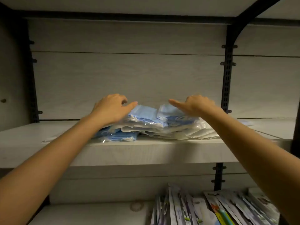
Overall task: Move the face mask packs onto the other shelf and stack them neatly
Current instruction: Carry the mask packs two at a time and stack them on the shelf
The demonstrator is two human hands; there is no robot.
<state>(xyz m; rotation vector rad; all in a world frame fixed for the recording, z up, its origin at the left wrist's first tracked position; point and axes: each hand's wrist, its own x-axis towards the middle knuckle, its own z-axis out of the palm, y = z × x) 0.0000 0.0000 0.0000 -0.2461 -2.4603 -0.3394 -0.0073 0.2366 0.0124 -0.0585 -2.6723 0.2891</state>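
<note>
our left hand (110,108) and right hand (197,104) rest on top of the face mask packs (155,127), a loose pile of clear-wrapped blue and white packs on the upper shelf (48,143). fingers curl loosely over the pile's back edge, gripping nothing firmly. other packets (211,208) stand on the shelf below.

Glossy clear plastic mask packs (151,125)

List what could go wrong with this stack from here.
1. The packs are slippery plastic bags piled unevenly; pressing with the left hand and right hand could slide the top ones sideways.
2. The pile sits near the front edge of the shelf; a nudge toward the person might drop packs onto the pouches below.
</note>
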